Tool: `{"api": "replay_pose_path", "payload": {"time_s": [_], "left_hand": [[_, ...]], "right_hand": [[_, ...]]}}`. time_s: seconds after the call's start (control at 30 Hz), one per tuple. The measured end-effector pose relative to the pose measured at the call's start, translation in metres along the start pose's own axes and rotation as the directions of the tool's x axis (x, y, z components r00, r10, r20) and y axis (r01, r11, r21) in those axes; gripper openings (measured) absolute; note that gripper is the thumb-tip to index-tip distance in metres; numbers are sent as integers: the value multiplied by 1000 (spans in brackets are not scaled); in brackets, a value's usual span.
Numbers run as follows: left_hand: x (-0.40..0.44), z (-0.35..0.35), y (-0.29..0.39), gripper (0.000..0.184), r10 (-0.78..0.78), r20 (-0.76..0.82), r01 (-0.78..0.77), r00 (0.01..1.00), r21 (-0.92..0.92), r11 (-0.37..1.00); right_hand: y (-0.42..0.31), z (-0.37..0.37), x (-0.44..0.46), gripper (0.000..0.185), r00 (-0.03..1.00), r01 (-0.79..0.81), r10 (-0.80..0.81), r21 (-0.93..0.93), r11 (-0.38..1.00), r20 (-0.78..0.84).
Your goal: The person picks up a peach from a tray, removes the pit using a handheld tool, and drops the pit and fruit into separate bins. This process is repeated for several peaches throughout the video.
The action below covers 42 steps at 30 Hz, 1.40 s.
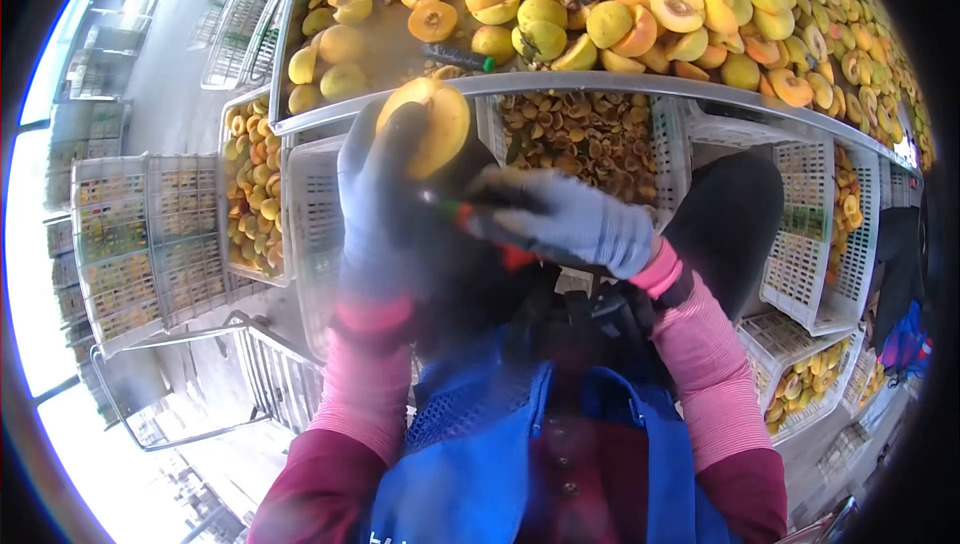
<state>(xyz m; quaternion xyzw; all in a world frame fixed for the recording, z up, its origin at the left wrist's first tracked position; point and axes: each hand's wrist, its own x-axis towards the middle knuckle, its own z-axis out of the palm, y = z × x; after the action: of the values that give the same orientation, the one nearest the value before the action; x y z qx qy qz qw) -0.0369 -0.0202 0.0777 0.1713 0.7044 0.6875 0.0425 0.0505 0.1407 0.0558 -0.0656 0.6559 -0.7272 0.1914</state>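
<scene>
My left hand, in a grey-blue glove with dark fingers, holds up a yellow peach half, its cut face showing. My right hand, gloved alike, is closed around a small hand tool with a red and green handle and a bright metal tip. That tip points at my left hand, just below the peach half; motion blur hides whether they touch. Behind them, a metal-edged table bears many whole and halved peaches. A crate of brown pits sits below the table edge.
On the table lies a dark tool with a green end. Left stand a crate of peaches, stacked crates and a metal-framed cart. Right are white crates and another person's dark-clothed leg.
</scene>
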Motion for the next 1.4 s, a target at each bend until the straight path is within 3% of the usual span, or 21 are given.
{"api": "replay_pose_path", "payload": {"time_s": [0.07,0.1,0.17,0.27,0.3,0.47,0.53,0.57,0.63,0.67,0.7,0.77,0.87,0.97,1.03,1.07,1.1,1.17,1.2,1.3,1.4], "left_hand": [[-6,9,-17,39,302,217,-366,928,388,846],[-10,13,-20,36,293,244,-371,925,399,839],[-12,30,-5,30,-279,96,283,955,-30,959],[-22,22,-31,42,351,136,-376,926,312,873],[-26,16,-43,47,496,158,-517,854,369,773],[-30,34,-37,39,622,143,-625,770,365,690],[-26,40,-17,34,461,39,-461,887,160,873],[-28,41,-9,32,156,-27,-158,987,-152,976],[-26,41,-12,29,15,-17,-18,1000,-173,985],[-23,34,-27,28,204,4,-203,979,124,971],[-20,30,-34,27,369,76,-367,926,404,838],[-32,29,-39,24,62,35,-68,997,191,979],[-52,44,-22,25,-352,95,356,931,-33,934],[-61,56,-33,41,154,251,-226,956,287,931],[-67,66,-28,39,-56,171,38,984,108,993],[-68,70,-25,39,-165,148,166,975,9,986],[-68,70,-27,40,-199,133,207,971,-47,977],[-70,68,-39,43,-196,102,207,975,-115,972],[-71,66,-49,45,-158,85,168,984,-126,978],[-71,60,-52,49,188,202,-242,961,290,926],[-71,58,-53,50,220,298,-345,929,475,810]], "right_hand": [[-3,16,-14,26,980,-192,189,43,980,62],[6,25,-19,26,986,-166,167,25,986,-23],[29,38,-27,26,976,-119,113,-22,993,-185],[12,35,-44,31,942,-185,328,702,688,-72],[24,32,-56,39,961,-267,220,767,583,168],[14,50,-62,50,956,-293,110,904,311,272],[14,44,-65,52,985,-172,95,914,368,147],[23,46,-66,50,991,-87,129,926,367,41],[20,35,-68,48,966,-20,215,784,620,-145],[19,30,-70,47,941,-7,237,685,729,-242],[30,33,-70,28,937,237,26,691,683,-347],[41,40,-67,17,850,371,13,616,695,-527],[41,40,-63,22,776,497,-47,564,659,-629],[52,45,-59,20,715,469,8,488,737,-699],[53,58,-57,20,653,504,161,583,637,-740],[66,55,-60,20,564,359,-107,126,925,-819],[89,47,-65,19,539,132,-393,-386,913,-745],[89,44,-67,18,560,-83,-637,-801,593,-529],[65,45,-67,17,535,-62,-670,-815,576,-515],[36,45,-68,15,566,-35,-534,-665,746,-628],[37,47,-66,16,601,-82,-415,-569,818,-683]]}}
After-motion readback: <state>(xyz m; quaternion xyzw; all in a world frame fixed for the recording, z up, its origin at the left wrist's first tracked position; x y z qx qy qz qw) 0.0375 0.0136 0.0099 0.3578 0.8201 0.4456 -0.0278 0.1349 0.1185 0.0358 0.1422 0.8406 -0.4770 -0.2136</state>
